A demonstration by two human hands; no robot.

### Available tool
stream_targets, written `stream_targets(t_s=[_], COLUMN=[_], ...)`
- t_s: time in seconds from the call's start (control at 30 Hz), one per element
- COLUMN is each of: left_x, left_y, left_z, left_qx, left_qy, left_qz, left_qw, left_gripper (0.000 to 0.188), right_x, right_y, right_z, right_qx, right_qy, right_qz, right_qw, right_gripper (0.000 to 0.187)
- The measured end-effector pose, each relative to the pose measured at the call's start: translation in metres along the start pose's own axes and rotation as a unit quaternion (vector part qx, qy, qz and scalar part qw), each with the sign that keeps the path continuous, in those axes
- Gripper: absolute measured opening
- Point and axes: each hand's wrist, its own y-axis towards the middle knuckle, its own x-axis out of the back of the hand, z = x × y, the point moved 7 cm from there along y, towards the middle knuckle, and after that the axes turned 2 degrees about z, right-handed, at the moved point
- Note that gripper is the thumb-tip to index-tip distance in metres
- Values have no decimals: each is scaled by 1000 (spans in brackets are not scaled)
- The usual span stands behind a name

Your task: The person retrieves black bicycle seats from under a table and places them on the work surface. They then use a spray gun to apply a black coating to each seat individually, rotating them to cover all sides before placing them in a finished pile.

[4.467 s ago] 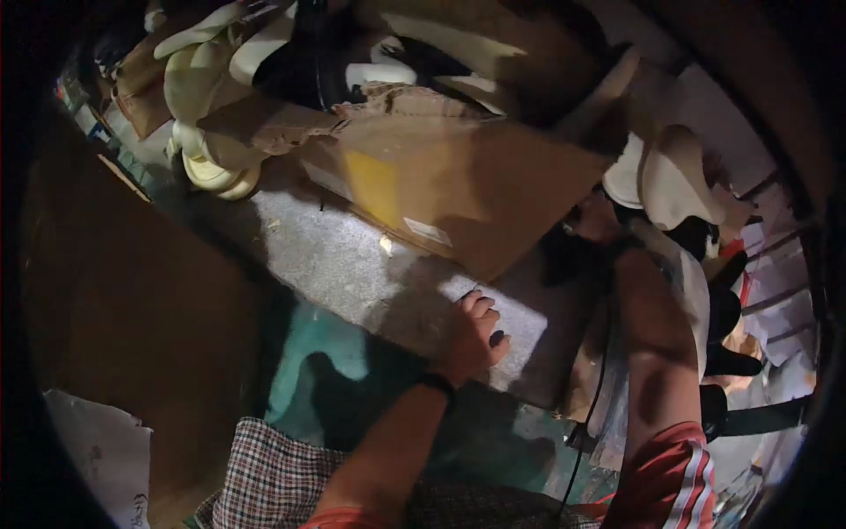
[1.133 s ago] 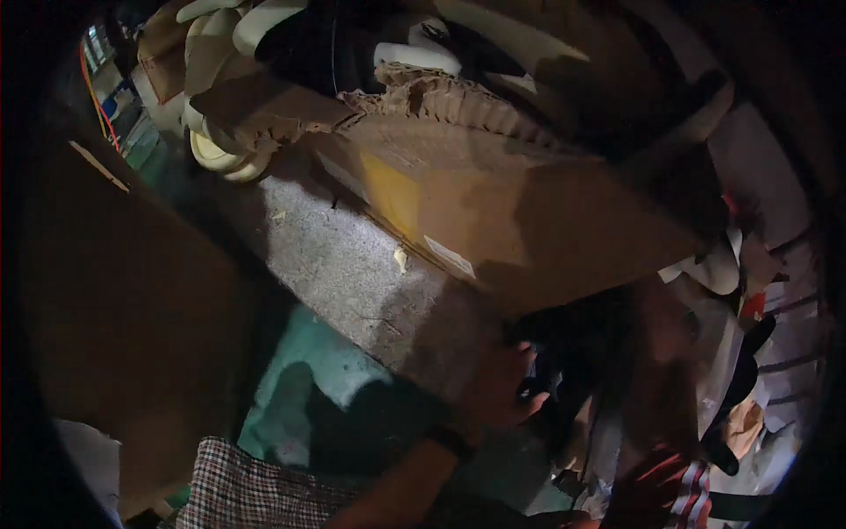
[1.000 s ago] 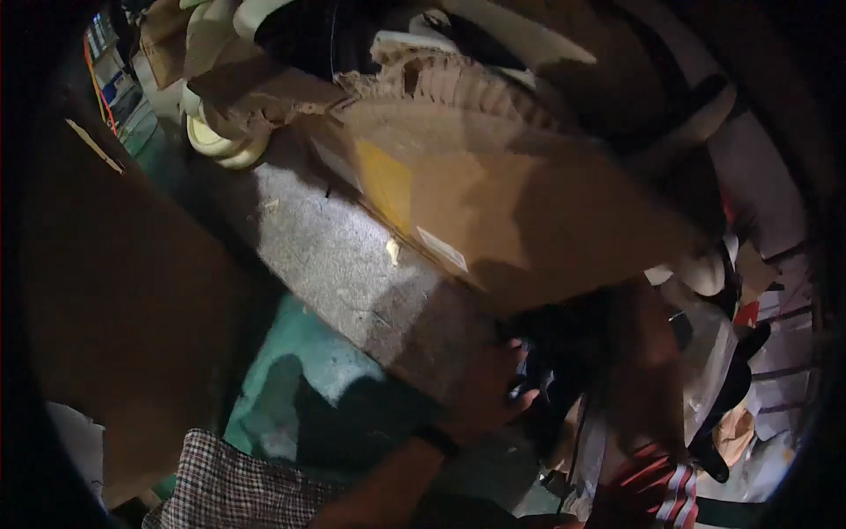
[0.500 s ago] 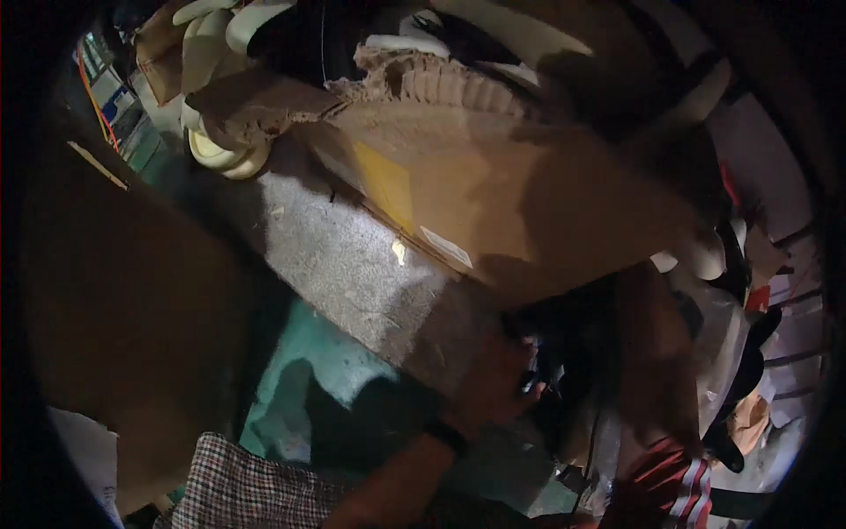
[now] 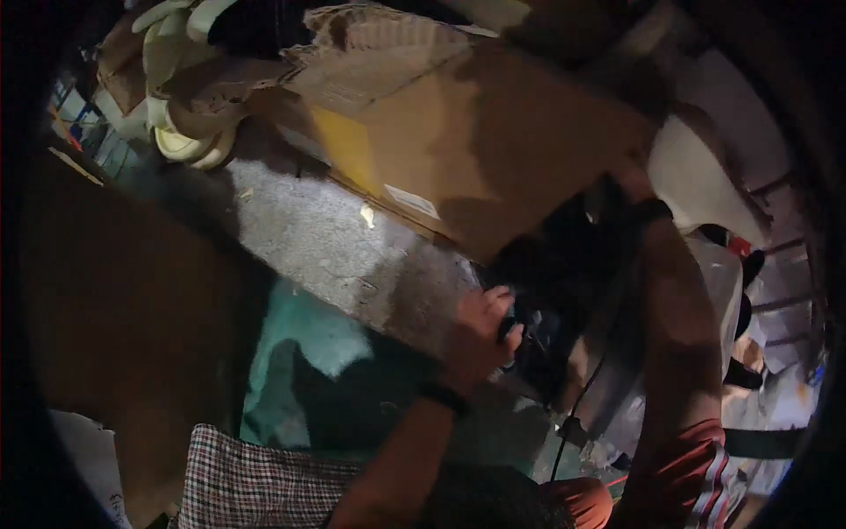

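Note:
My left hand [image 5: 483,326] is curled round the near left edge of a shiny black thing [image 5: 542,331], whose kind I cannot make out in the shadow. A dark band circles that wrist. Further right, my right arm, in a red sleeve with white stripes, reaches up and forward. The right hand [image 5: 630,181] lies in deep shade at the far end of the black thing, beside the cardboard box [image 5: 414,132]; its fingers are hidden. A thin black cord [image 5: 577,401] hangs down on the near side.
The torn-edged box lies across a grey slab [image 5: 308,238] with a green surface [image 5: 308,335] below it. Cream curved pieces [image 5: 185,132] are piled at the far left. Brown board [image 5: 132,335] stands on the left. Clear plastic and white pieces [image 5: 705,172] crowd the right.
My right hand has moved up and away toward the box's right side. The black thing now shows larger between my hands, and the cord has come into sight. The whole view has shifted slightly.

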Motion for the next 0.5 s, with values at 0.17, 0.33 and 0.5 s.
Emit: stream_targets(t_s=[0.17, 0.33, 0.5], left_x=[-7, 1, 32], left_y=[-1, -6, -15], left_z=[-8, 4, 7], left_qx=[24, 24, 72], left_qy=[20, 23, -19], left_qz=[56, 30, -88], left_qw=[998, 999, 993], left_gripper=[39, 41, 54], right_x=[74, 106, 108], right_y=[-5, -52, -81], right_z=[-87, -105, -29], right_qx=[-92, -98, 134], right_qy=[-43, 264, 193], right_qz=[73, -69, 206], right_qw=[992, 957, 950], right_gripper=[31, 31, 31])
